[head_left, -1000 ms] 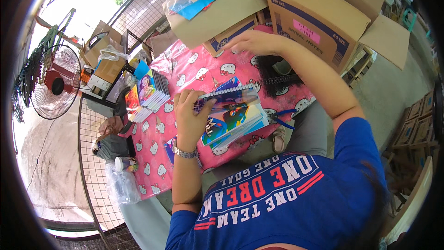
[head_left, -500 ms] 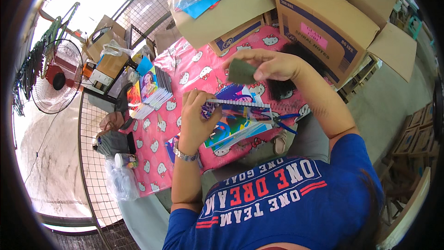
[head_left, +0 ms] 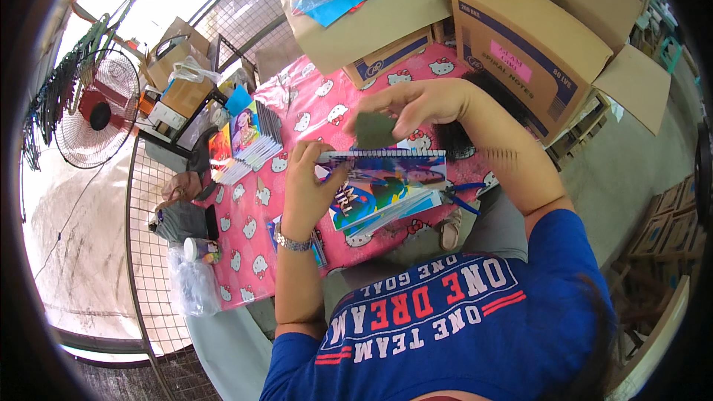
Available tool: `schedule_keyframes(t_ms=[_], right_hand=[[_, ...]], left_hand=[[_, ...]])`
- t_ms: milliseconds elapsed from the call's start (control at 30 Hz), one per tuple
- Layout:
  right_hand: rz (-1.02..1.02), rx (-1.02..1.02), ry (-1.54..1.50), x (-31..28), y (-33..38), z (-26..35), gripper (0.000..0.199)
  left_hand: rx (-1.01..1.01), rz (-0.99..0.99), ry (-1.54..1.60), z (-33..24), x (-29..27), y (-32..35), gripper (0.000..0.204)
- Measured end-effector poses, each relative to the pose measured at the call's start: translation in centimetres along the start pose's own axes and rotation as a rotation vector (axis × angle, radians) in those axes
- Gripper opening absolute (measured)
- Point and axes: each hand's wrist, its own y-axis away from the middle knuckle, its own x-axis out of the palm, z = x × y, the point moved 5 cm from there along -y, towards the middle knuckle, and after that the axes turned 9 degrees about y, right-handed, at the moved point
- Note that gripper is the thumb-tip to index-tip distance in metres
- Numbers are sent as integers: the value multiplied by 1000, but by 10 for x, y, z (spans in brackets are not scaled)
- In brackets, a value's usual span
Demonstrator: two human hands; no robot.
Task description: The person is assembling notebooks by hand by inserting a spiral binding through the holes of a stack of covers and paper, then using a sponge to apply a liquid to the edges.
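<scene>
My left hand [head_left: 306, 186] grips the left end of a notebook [head_left: 390, 168], its punched edge facing up and away from me. A dark spiral coil runs along that edge, and a free length of coil [head_left: 503, 154] shows in front of my right forearm. In my right hand [head_left: 431, 104], a dark green flat pad [head_left: 375, 131] is pinched between thumb and fingers, just above the coiled edge. Colourful notebooks [head_left: 379, 204] lie stacked beneath. Blue-handled pliers [head_left: 464, 199] rest at the right side of that stack, their jaws hidden.
A pink patterned cloth [head_left: 249, 256] covers the table. Bound notebooks [head_left: 249, 141] are piled at the left. Black coils [head_left: 454, 139] lie behind my right hand, before a large carton [head_left: 520, 52]. A jar [head_left: 197, 250] and a fan [head_left: 96, 111] stand left.
My right hand has brought the green pad slightly lower, closer to the coiled edge. The notebook has turned a little and now sits more level. The whole view has shifted slightly.
</scene>
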Motion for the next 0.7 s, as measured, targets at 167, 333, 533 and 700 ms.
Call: schedule_keyframes(t_ms=[167,333,533,700], right_hand=[[9,83,139,-13,-6,-14,62],[23,113,38,-7,-16,-16,61],[98,168,297,-11,-29,-17,57],[43,277,462,-15,-35,-17,50]], left_hand=[[-113,29,94,4,1,-1,28],[-107,47,66,7,-1,-2,28],[-108,57,169,10,1,-5,24],[-142,79,197,10,1,-9,27]])
